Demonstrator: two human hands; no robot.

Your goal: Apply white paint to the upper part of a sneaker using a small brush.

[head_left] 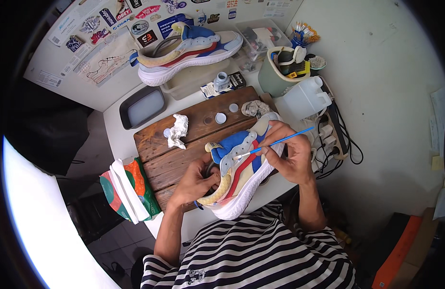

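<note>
My left hand [196,180] grips a multicolour sneaker [239,188] by its heel opening, with fingers partly hidden inside. The shoe is tilted, showing blue, red, cream and grey-blue panels above a white sole. My right hand [290,156] pinches a thin blue paintbrush [294,135] beside the shoe, its bristles at the grey-blue lace panel. A wooden board [157,159] lies under the work, carrying crumpled white paper [178,131], two small caps [220,118] and a greyish rag [251,109].
Behind are a matching shoe [184,62], dark tray [143,108], open paint jar [221,84], tool bucket [275,82], brush cup [302,41] and plastic container [256,33]. At right stand a jug [299,103] and cabled power strip [328,137]; at left, a tissue pack [128,190]. Walls surround the desk.
</note>
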